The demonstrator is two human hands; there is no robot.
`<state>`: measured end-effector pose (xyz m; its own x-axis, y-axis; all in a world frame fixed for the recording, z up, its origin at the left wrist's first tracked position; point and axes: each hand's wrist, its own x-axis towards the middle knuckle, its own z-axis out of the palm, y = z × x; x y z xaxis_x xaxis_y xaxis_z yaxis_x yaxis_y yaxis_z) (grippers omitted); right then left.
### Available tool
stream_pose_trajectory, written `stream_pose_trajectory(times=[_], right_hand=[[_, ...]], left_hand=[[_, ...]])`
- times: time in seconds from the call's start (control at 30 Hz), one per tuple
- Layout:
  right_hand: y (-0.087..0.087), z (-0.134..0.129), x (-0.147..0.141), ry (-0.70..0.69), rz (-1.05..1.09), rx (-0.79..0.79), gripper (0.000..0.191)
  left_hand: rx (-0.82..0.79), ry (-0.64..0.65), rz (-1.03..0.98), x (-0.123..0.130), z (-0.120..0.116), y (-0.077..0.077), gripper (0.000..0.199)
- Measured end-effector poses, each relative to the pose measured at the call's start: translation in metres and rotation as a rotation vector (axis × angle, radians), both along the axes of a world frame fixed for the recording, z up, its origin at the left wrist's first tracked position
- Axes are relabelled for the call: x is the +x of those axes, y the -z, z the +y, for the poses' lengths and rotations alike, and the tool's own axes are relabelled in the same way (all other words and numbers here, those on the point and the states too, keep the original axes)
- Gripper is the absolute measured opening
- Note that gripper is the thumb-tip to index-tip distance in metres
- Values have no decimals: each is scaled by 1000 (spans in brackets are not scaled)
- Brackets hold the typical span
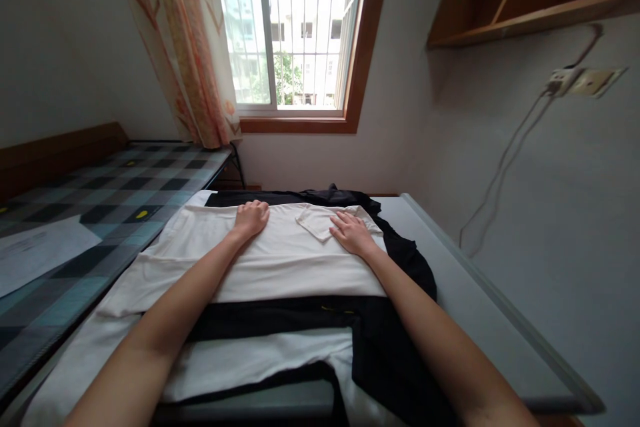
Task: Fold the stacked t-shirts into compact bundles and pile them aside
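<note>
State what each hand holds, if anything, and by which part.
Left hand rests at the far edge of the white garment; any hold cannot be told. Right hand lies on its far right part, no grip visible.

Clothes [300, 278] are lying before you on the table [495, 307]; paper [45, 250] is resting on the bed [170, 163] at your left; a shelf [540, 20] is hanging right.

Left hand [253, 217] and right hand [351, 232] on white garment [295, 273], black clothing [240, 320] beneath, plaid bed [107, 197] alongside.
</note>
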<state>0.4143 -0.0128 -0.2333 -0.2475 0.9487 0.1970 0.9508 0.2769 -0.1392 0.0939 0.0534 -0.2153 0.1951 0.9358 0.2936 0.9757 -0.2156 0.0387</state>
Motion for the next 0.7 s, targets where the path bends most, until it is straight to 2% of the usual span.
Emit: stream_pose_trajectory(times=[0.13,0.2,0.3,0.37,0.5,0.7], right_hand=[[2,-1,-1,11,-1,25,51],[2,-2,-2,12,0,43,49],[-1,-1,-5,36,6,113,44],[-7,3,-5,77,4,173,40],[-26,20,5,174,-50,196,37],[-50,45,22,213,-192,20,31]], left_hand=[[8,-148,87,-82,7,-3,38],[-14,-179,118,-119,7,-4,38],[-48,-211,136,-164,8,-7,38],[-71,-223,159,-186,10,-11,41],[-77,-231,184,-208,18,-19,44],[-144,-219,179,-204,23,-30,45]])
